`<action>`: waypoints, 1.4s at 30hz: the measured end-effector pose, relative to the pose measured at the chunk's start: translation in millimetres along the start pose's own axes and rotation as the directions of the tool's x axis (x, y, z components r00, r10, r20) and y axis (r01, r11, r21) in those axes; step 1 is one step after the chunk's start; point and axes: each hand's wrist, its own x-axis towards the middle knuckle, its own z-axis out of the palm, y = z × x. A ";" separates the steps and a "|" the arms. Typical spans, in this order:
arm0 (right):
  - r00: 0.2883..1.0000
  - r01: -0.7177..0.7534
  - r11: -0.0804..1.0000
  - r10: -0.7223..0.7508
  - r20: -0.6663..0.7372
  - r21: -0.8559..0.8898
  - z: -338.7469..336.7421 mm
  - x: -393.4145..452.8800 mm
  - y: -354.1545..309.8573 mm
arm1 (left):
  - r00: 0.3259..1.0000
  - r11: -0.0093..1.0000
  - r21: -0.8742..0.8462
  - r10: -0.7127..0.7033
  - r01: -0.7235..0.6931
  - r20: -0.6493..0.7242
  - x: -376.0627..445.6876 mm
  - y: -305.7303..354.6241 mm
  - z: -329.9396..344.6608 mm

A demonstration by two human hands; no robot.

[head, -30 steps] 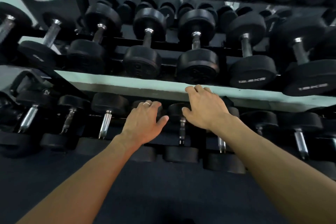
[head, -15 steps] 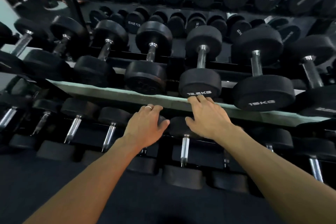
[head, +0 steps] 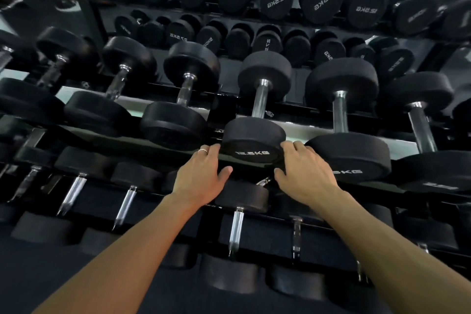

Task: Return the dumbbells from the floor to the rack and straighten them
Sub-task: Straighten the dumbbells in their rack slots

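Packed rack (head: 300, 132); left hand (head: 201, 176), right hand (head: 303, 173) spread, flanking 12.5KG dumbbell (head: 253, 141) head at shelf edge.

The near dumbbell head (head: 253, 146) reads "12.5KG". Its right neighbour (head: 350, 160) shows "5KG", the start hidden. In the mirror (head: 102, 15), reversed "12.5KG" (head: 276, 2) and "15KG" (head: 321, 2) stand on reflected heads.
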 end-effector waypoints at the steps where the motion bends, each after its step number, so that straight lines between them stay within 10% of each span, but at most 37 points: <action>1: 1.000 -0.005 1.000 0.005 0.003 -0.007 -1.0 2.7 1.4 | 1.000 1.000 0.002 0.007 -0.007 -0.010 3.4 1.8 -0.3; 19: 0.972 0.166 0.986 -0.167 -0.163 -0.022 -37.2 -37.4 90.1 | 0.998 0.999 0.025 0.034 -0.032 -0.061 -28.1 108.0 45.2; 28: 0.992 0.043 0.992 -0.028 -0.127 0.120 -33.4 -59.5 215.7 | 0.993 0.996 -0.026 -0.091 0.089 -0.078 -35.2 186.2 91.1; 42: 0.997 0.000 0.951 0.023 -0.072 0.310 -17.9 -22.5 216.4 | 0.970 0.994 -0.079 -0.090 0.074 -0.224 22.2 198.1 99.8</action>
